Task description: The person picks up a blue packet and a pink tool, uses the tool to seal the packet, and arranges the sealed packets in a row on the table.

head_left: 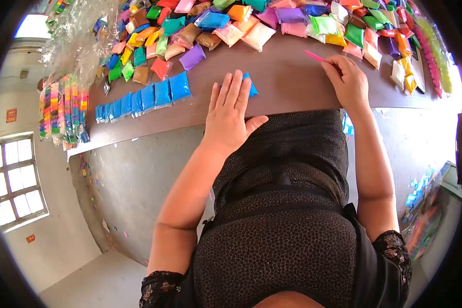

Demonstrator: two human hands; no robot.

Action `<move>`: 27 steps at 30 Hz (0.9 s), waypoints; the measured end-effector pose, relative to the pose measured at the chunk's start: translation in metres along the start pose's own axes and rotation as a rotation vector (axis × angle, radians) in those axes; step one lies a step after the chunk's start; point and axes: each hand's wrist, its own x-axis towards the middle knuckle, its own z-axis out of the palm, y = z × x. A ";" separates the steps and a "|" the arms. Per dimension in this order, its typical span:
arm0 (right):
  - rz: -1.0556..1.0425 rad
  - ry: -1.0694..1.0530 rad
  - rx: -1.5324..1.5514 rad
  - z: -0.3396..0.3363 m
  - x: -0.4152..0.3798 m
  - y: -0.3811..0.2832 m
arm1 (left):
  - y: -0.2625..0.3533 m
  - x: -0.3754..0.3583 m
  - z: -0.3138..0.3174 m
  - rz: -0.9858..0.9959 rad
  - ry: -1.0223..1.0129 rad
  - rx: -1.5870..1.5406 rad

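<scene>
My left hand [228,110] lies flat with its fingers stretched out, partly over a small blue packet [253,86] on the brown table. Most of that packet is hidden under the fingers. To the left of this hand runs a strip of joined blue packets [148,96], side by side and smaller toward the far left end. A thin, pointed pink stick [314,56] is pinched between the thumb and fingers of my right hand [348,79], just above the table; its exact kind does not show.
A heap of small packets [259,36] in many colours covers the back of the brown table [287,72]. Clear plastic wrapping [82,41] and multicoloured strips of packets [61,113] hang at the left end. More packets [421,187] lie low on the right.
</scene>
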 end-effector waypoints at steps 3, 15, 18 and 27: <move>-0.022 -0.020 0.000 -0.002 -0.001 -0.002 | 0.002 0.001 0.000 -0.060 -0.036 -0.012; -0.065 -0.030 -0.058 -0.002 -0.003 -0.003 | 0.014 0.003 0.004 -0.063 -0.041 0.143; -0.098 -0.022 -0.056 -0.002 -0.003 -0.002 | 0.015 0.004 -0.003 -0.105 -0.080 0.055; -0.120 0.006 -0.051 -0.001 -0.004 -0.001 | 0.015 0.003 -0.005 -0.073 -0.119 0.055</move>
